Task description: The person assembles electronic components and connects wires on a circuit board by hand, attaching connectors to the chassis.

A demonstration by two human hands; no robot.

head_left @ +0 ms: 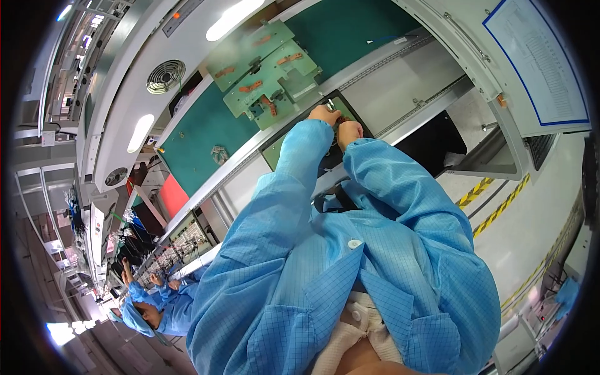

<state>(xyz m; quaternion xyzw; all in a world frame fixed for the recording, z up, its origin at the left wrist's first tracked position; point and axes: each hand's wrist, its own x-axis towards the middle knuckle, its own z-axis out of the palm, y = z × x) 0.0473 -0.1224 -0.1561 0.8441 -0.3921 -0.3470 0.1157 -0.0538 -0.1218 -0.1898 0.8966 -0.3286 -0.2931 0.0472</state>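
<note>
My left hand (325, 115) is closed, its fingers bent around something near a small silvery metal piece (331, 104). Close by on the right, my right hand (349, 134) has its fingers curled together; what it grips is hidden. Both hands are over a dark-edged fixture (357, 119) lying across the rails, part of it covered by my sleeves. A brownish piece shows between the hands, too small to name. Beyond them, light green fixture plates (240, 105) with several orange-brown clips (251, 86) rest on the bench.
A dark green mat (240, 128) covers the bench, with a crumpled clear piece (219, 155) on it. Metal rails (219, 184) run along its front. A machine housing with a round fan grille (165, 76) stands at left. A co-worker in blue (156, 309) sits lower left.
</note>
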